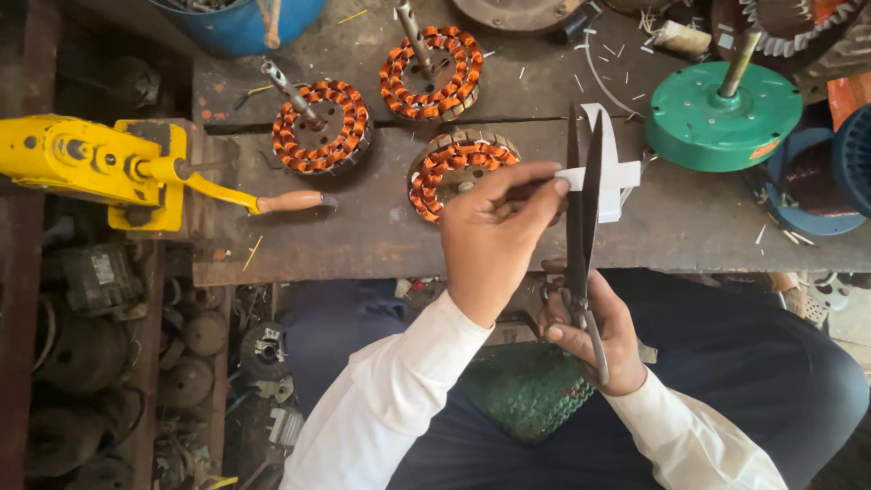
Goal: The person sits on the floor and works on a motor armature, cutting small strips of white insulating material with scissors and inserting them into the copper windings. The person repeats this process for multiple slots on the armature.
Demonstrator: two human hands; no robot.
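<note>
The dark wooden counter [363, 236] carries three copper-wound stators [320, 126], a green motor housing [721, 122] at two o'clock, a yellow winder [100, 168] at nine.

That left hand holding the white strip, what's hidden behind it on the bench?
Behind the left hand lies a copper-wound stator, its upper and left windings showing. Its lower right part is covered by the hand, so that part cannot be seen.
</note>
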